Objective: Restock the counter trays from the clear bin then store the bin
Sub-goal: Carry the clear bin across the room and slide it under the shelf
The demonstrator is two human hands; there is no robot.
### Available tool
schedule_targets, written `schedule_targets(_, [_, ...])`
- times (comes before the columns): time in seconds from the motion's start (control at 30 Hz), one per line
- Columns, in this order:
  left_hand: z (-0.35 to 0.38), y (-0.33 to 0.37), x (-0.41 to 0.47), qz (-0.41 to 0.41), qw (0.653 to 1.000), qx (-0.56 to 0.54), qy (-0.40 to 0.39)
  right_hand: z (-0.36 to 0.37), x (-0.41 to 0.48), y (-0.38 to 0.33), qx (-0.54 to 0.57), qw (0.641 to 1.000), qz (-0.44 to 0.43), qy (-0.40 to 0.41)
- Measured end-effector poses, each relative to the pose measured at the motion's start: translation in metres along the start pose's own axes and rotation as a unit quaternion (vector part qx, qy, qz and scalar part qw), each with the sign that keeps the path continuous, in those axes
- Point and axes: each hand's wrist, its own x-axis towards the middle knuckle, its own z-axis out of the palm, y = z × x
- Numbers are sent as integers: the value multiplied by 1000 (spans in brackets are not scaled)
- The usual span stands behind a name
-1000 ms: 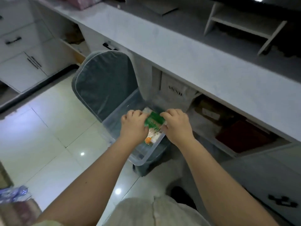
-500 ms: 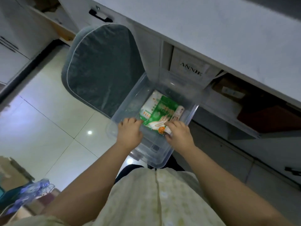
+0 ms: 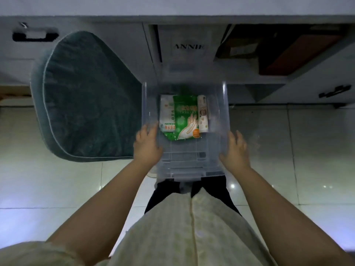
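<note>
Centrally, the clear bin [image 3: 185,131] sits low before the table's open shelf [image 3: 184,60], packets [image 3: 184,117] inside. Left hand [image 3: 147,146] and right hand [image 3: 235,150] press flat against its side walls. Chair cushion [image 3: 86,96] crowds the left edge; bare floor [image 3: 288,141] lies right.

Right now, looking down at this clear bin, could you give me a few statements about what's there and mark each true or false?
1. Both hands are on the clear bin, the left hand at its left wall and the right hand at its right wall. True.
2. The bin is empty. False: a green packet lies inside, with a white packet on its left and a white roll on its right.
3. A dark green chair cushion sits left of the bin. True.
4. The bin rests on the countertop. False: it is held low in front of the open shelf under the counter.
5. A box marked ANNIE stands in the shelf beyond the bin. True.
</note>
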Motion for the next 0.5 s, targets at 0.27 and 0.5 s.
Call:
schedule_targets(0.27, [35,-60,-15,-221,888,-399,-60,59,-31,34,381,908,174,33])
schedule_targets(0.5, [50,-61,-20,-252,829,-485,-121,78,-21,31,611,747,262,-3])
